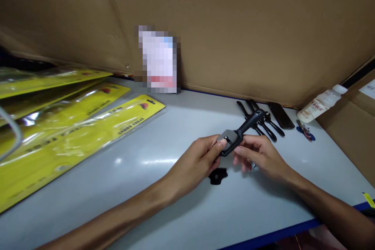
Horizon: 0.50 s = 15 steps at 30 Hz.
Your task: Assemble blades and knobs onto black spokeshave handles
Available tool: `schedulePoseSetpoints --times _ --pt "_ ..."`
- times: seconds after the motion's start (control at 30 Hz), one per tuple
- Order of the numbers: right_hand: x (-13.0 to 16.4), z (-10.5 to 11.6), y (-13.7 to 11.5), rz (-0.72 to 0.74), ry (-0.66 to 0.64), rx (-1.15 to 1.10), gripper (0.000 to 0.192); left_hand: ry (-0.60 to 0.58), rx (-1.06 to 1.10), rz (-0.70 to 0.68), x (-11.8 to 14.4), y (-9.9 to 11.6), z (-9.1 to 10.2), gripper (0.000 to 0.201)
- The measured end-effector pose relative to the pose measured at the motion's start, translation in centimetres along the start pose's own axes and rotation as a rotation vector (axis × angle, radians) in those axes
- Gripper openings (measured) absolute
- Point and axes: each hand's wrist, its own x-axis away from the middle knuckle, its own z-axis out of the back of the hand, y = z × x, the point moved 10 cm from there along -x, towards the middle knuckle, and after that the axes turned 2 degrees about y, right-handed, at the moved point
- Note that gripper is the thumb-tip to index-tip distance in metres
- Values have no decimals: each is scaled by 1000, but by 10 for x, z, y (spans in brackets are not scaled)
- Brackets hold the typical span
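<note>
Black long-handled tool [245,125] with flat grey plate [233,136] gripped above pale-grey worktop [175,133] by left hand [202,154], thumb on plate; right hand [260,153] half-curled alongside, hold unclear. Plate apparently being positioned; steady pinch called for.

Counter [181,125] — pale grey, blue-edged | left: overlapping yellow packs [88,152] | middle: black plate [218,176] | back: pixelated item [159,60], upright | right: black tools [271,134], phone [280,115] beside them | far right: bottle [320,103] — keys [305,130] just in front
</note>
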Motion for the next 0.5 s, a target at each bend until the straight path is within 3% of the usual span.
schedulePoseSetpoints --times 0.1,0.17,0.23,0.33,0.5 --pt "7 18 -22 195 213 330 23 124 97 83 0 -5 15 36" --pt "17 10 -39 378 256 537 17 204 167 121 0 -8 26 34" --pt "27 -15 -47 532 156 694 13 242 223 141 0 -9 31 32" --pt "38 -52 -43 632 -33 853 30 249 248 163 0 -10 32 33" --pt "34 -61 -30 548 -168 866 42 201 205 159 0 -11 26 36"
